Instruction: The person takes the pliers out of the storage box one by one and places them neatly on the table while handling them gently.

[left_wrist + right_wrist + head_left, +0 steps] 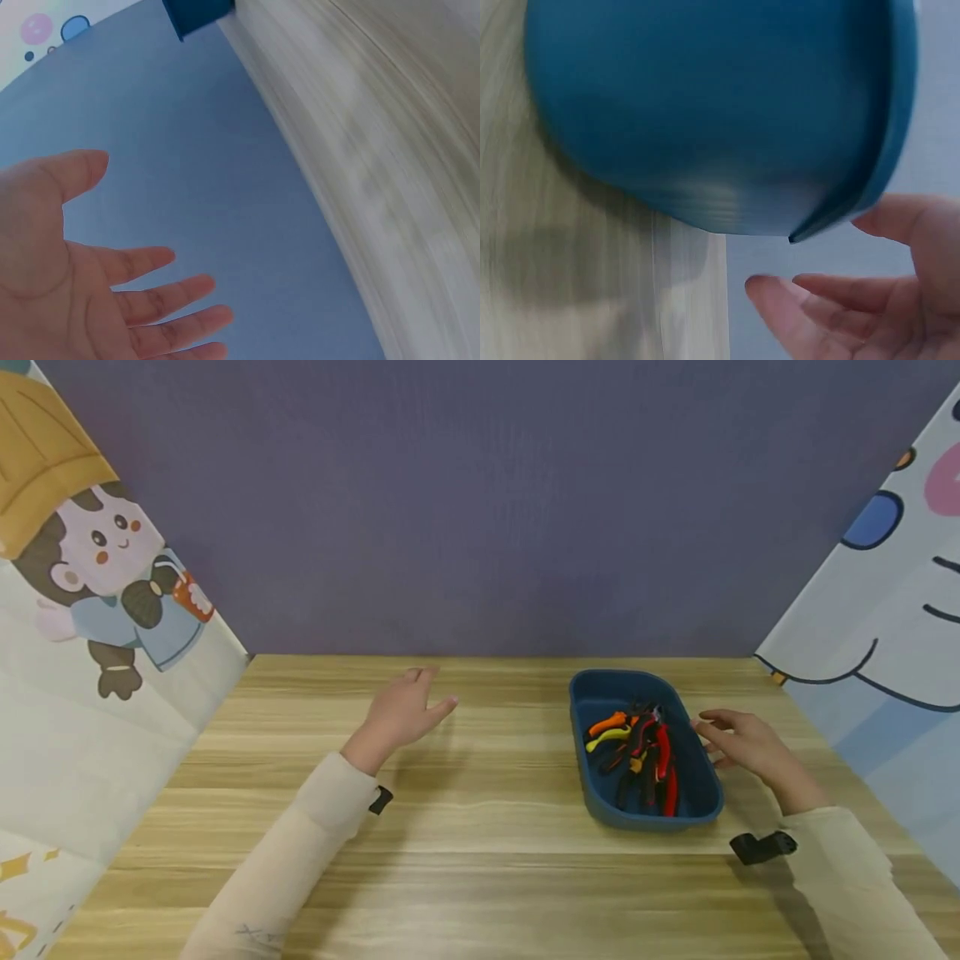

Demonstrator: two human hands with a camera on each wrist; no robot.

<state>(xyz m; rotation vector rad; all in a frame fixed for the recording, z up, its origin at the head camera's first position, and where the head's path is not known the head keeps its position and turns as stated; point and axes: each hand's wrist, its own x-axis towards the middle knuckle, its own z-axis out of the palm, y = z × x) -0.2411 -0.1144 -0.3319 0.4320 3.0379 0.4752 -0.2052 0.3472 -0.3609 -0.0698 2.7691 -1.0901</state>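
A dark blue plastic bin point(647, 821) stands on the right half of the table. Inside lies a heap of pliers point(663, 752) with red, black, orange and yellow handles. My right hand point(742, 745) is beside the bin's right wall, fingers loosely bent, the fingertips right at the rim. In the right wrist view the bin's outer wall point(705, 112) fills the upper part, and the hand point(855, 300) shows beside its rim, holding nothing. My left hand point(401, 710) hovers over the left half of the table, thumb and fingers spread; the left wrist view shows its bare palm point(75, 300).
The wood-grain table point(480, 877) ends at a plain grey-purple back panel point(480, 510). Side panels with cartoon prints stand at left point(112, 610) and right point(885, 610). Each sleeve cuff has a small black wrist camera, such as the right one point(763, 847).
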